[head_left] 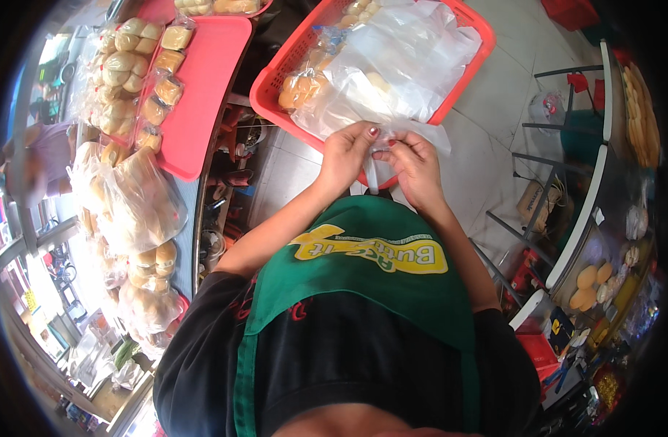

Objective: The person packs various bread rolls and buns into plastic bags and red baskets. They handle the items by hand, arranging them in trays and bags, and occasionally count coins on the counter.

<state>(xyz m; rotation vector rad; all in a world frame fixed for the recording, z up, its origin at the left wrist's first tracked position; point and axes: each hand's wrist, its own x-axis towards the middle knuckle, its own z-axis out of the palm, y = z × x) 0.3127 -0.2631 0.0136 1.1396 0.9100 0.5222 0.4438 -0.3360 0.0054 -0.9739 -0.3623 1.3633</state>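
Both hands meet in front of my apron, at the near edge of a red plastic basket (272,76). My left hand (348,151) pinches the gathered edge of a clear plastic bag (414,62) between thumb and fingers. Close beside it, my right hand (414,164) has its fingertips closed on the same plastic. The bag spreads across the basket, with a pale round bun (377,81) showing dimly through it. More bread rolls (302,91), golden and wrapped, lie in the basket's left side.
On my left, a table carries a red tray (210,87), small wrapped breads (171,60) and bagged buns (141,200). To my right stands a white-edged table (581,218) with metal legs, holding loose buns (589,285). Tiled floor (487,131) lies between them.
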